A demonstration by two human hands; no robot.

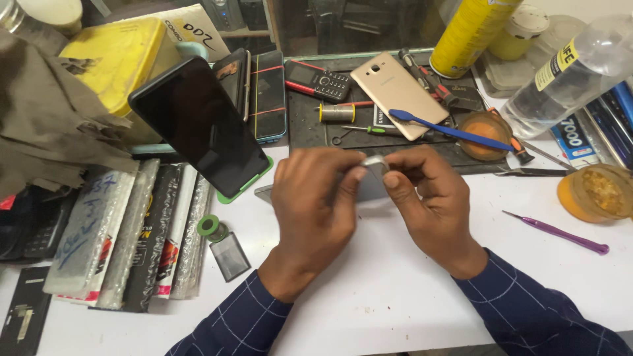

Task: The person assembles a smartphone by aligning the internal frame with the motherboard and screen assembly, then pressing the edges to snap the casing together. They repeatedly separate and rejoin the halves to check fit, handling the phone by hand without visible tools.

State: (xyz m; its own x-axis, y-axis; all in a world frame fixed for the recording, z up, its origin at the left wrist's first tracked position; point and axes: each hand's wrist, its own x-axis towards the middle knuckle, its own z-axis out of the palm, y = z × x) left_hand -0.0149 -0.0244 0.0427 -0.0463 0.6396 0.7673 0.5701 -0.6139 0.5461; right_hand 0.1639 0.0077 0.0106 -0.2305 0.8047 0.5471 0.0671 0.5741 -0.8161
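Left hand [315,204] and right hand [427,201] both pinched shut on a small silvery part [376,163], just before the gold phone [395,99]; likely to slip under uneven pressure.

A white worktop [395,290] carries everything here. At its far side lies a dark work mat [310,135], and on the mat a gold phone [390,94] rests face down beside a small keypad phone [318,80]. Left of centre, a black smartphone [198,125] leans tilted on a green stand. A row of flat packets [125,231] lies along the left edge, with a green solder spool [211,226] just beside them. A purple pry tool [557,232] lies to the right, near an orange dish [597,192].
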